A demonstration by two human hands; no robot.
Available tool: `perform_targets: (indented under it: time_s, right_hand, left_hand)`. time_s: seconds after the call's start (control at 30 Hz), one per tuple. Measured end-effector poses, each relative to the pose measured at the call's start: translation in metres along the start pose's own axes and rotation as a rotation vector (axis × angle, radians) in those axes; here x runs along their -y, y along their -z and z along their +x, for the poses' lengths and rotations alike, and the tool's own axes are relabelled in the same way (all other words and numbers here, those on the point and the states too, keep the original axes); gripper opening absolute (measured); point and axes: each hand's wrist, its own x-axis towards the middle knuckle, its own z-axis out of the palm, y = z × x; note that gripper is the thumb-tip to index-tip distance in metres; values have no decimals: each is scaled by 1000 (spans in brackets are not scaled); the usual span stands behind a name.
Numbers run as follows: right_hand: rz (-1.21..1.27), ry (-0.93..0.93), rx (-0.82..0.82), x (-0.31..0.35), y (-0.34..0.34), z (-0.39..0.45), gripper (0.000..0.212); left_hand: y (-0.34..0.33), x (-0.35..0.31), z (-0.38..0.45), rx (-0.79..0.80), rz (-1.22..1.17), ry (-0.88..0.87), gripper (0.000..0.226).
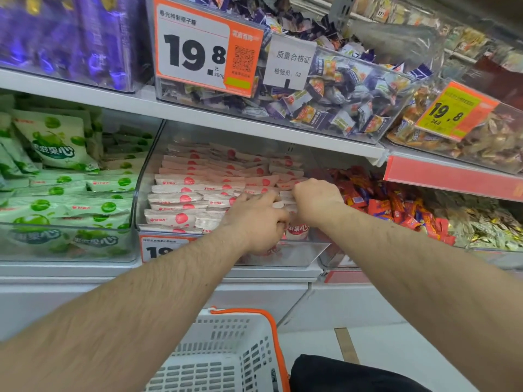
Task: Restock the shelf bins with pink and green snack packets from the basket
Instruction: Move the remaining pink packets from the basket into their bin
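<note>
Two bare hands work inside the clear plastic shelf bin of pink-and-white snack packets [198,193], middle bin on the lower shelf. Left hand [256,222]: fingers curled down round a packet at the bin's front right, near the clear front lip; packet's printed face shows just below the knuckles. Right hand [317,200]: fingers curled, pinching the edges of white packets just beside the left hand; hands nearly touching. Exact no. of packets in either grip: can't tell.

Pink packets stand on edge in approx. 3 columns front to back, rows too many and too overlapped for a firm count. Left neighbour: clear bin of green-and-white snack packets [62,190], also stacked, well filled; count not possible. Right neighbour: bin of red-and-orange wrapped sweets [396,205], loose heap.

Upper shelf: 3 bins seen — purple wrapped sweets [70,38], mixed purple/white/orange sweets [334,89], brown-gold sweets [486,140]. Price cards: 3 readable or part-readable — large orange-and-white card "19.8" [198,46], yellow-orange card "19.8" [452,111], part-hidden card [161,248] on the pink bin's front. 1 white paper slip [291,63] w/ printed characters.

Below, 1 white perforated plastic basket w/ orange handle [226,349] on the floor side, between the forearms; visible part shows no packets.
</note>
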Motion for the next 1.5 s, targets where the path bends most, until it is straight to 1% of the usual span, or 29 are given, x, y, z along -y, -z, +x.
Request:
perform_targets:
  time_s: [0.1,0.23,0.3,0.33,0.37,0.43,0.47,0.5,0.53,0.57,0.63,0.67,0.7,0.77,0.83,0.93,0.97,1.0,1.07,1.13,1.17,1.2,1.27,1.33,1.37,1.43,1.5]
  right_hand:
    - [105,-54,-6,7,-4,-1,27]
    - [207,-81,56,7,1,-12,32]
    - [253,-94,32,8,6,-24,32]
    - [292,-87,-34,10,8,-32,33]
    - [345,-68,-147,13,8,-43,31]
    - [474,5,-440,24,2,-71,20]
    - [543,40,-541,33,-2,-86,17]
    - [613,89,-574,45,-10,-100,16]
    - [676,156,-536,59,-20,-111,14]
    - [729,225,-445,76,-32,-122,13]
    - [760,315,-136,112,-53,-137,14]
    - [722,360,17,132,-65,-142,16]
    - [688,408,132,151,-78,-144,17]
    - [679,476,295,192,-104,-147,21]
    - [675,496,435,229,-133,-149,19]
    - [613,495,665,272,-177,-158,12]
    - [606,489,728,283,-192,-163,17]
    - [603,475,785,292,-205,-168,26]
    - [607,452,859,307,-228,-180,43]
    - [596,472,858,320,-247,-193,53]
    - [571,503,843,327,-255,-201,56]
    - [531,554,832,333,-260,-209,60]
    - [418,718,828,343,-266,-225,66]
    - [287,859,837,353,-267,-242,72]
    - [235,883,845,358,-267,-249,73]
    - [158,845,897,367,-266,-258,75]
    - [158,707,936,371,-265,-260,74]
  left_hand:
    - [0,0,0,13,14,-2,34]
    - [4,-3,1,81,91,-10,38]
    - [9,-6,-2,61,99,-19,41]
    - [10,-7,-7,0,80,-36,42]
    - [11,-9,-16,-108,48,-63,41]
    - [7,-10,-46,-376,-20,-129,38]
    - [1,-7,-65,-467,-53,-155,35]
    - [-10,-2,-85,-487,-76,-168,31]
    - [-24,6,-106,-442,-85,-167,29]
    - [-41,16,-126,-353,-89,-150,29]
    - [-73,39,-161,-117,-119,-74,34]
    - [-86,50,-177,1,-141,-23,36]
    - [-98,59,-192,109,-161,37,36]
    - [-123,77,-220,316,-172,178,33]
    - [-147,91,-243,542,-175,324,32]
    - [-179,107,-270,783,-159,454,37]
    - [-190,111,-278,840,-151,476,40]
    - [-199,115,-286,887,-139,492,44]
    - [-218,119,-302,957,-83,526,61]
    - [-235,121,-318,1028,-30,551,81]
    - [-245,122,-326,1054,-38,598,85]
    - [-251,123,-333,1059,-75,669,83]
    - [-257,122,-342,1098,-79,715,78]
    - [-256,119,-344,1139,10,660,82]
    - [-257,119,-344,1136,33,634,77]
    - [-259,120,-345,1084,34,631,65]
    - [-255,125,-341,1043,-25,634,61]
